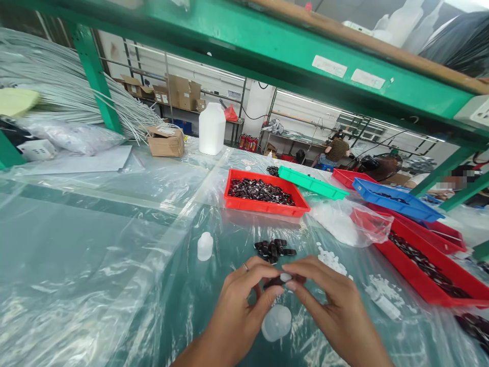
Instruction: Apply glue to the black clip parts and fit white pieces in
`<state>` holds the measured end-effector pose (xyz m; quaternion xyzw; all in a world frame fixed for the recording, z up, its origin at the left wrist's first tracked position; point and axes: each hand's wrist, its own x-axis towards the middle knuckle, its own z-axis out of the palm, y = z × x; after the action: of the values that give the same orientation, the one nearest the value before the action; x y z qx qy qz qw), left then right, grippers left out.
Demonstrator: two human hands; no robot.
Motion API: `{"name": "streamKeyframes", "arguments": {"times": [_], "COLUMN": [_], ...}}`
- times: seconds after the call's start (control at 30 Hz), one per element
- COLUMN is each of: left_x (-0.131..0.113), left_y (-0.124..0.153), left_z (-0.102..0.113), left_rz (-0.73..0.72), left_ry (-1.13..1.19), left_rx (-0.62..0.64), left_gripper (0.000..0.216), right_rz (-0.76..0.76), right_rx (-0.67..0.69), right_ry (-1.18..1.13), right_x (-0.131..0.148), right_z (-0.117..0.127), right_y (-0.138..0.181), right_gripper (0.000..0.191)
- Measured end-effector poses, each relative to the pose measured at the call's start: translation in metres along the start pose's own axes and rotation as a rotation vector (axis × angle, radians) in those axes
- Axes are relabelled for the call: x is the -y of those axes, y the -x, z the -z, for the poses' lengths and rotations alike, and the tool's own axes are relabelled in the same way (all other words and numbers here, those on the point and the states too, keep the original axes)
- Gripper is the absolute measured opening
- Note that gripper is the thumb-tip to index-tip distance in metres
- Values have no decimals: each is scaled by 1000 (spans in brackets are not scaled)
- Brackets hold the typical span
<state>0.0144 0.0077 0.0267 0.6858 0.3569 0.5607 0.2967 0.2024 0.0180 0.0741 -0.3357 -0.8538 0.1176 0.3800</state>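
Observation:
My left hand (240, 300) and my right hand (328, 300) meet at the fingertips over the plastic-covered table. Between them they pinch a small black part (275, 282) with a small white piece (285, 277) on it. A ring shows on my left hand. Just beyond the fingers lies a little heap of black parts (273, 249). Below the hands sits a round translucent white cap (276, 322). Small white pieces (331, 261) are scattered to the right of the heap.
A red tray (263, 205) of black parts stands behind the heap; green (311, 183), blue (395, 200) and more red trays (428, 285) lie to the right. A small white bottle (205, 246), a white jug (212, 128) and a cardboard box (165, 141) stand left. A person sits far back.

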Motion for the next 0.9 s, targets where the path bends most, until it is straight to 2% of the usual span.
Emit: {"name": "streamKeyframes", "arguments": {"times": [0.17, 0.5, 0.67, 0.9], "left_x": [0, 3, 7, 6], "left_y": [0, 1, 5, 10], "left_z": [1, -1, -5, -12], "left_rz": [16, 45, 65, 67], "left_ry": [19, 55, 65, 31], "left_rx": [-2, 8, -14, -44], "left_gripper": [10, 9, 10, 13], "right_rz": [40, 24, 42, 139], "right_rx": [-120, -199, -166, -68], "right_ry": [20, -39, -62, -43], "right_x": [1, 0, -6, -7], "right_z": [-11, -23, -26, -17], "right_y": [3, 6, 10, 14], "right_gripper": [15, 14, 16, 24]}}
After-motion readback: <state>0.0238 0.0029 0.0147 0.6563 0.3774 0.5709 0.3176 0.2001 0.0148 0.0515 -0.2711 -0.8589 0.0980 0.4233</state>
